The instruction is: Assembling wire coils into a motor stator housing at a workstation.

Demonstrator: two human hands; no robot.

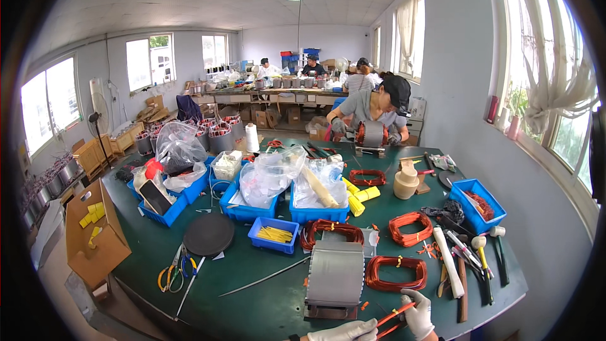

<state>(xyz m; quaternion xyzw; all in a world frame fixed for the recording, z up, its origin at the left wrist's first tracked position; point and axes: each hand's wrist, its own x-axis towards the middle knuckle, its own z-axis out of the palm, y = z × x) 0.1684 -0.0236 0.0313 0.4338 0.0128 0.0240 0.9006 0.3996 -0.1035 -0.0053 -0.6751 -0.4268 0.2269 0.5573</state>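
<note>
Both gloved hands, left hand (344,330) and right hand (418,313), pinch thin orange sleeving (392,314) just below the stator core (334,278) (copper coil (396,273) beyond the right fingers); threading looks underway, needing steady alignment.

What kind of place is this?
Probably a motor-winding workshop: copper coils lie on the green bench, a grey stator core stands before the hands, and other workers sit at benches behind.

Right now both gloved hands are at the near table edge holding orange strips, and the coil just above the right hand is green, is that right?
Not quite. In the head view the coil above the right hand is copper-red, not green. The left hand and orange strips are as you said.
</note>
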